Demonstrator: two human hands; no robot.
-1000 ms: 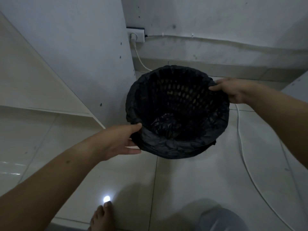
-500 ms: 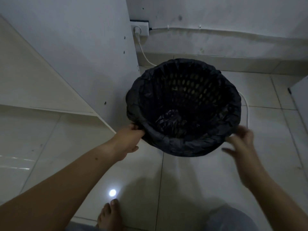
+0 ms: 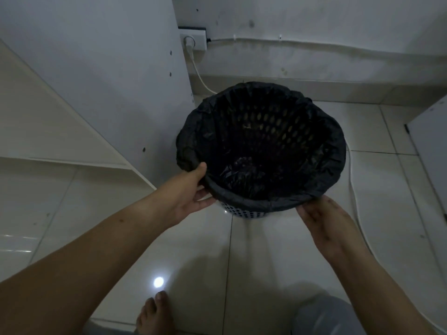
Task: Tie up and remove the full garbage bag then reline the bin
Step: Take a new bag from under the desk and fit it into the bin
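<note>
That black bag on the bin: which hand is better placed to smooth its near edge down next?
The right hand, probably: it hovers open beside the near rim of the bag, while the left hand is busy gripping the bin's edge.

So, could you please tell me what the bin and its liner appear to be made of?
The bin looks like moulded plastic, pale and pierced with regular small holes. The liner looks like thin black plastic film, crinkled and faintly glossy, folded over the rim.
</note>
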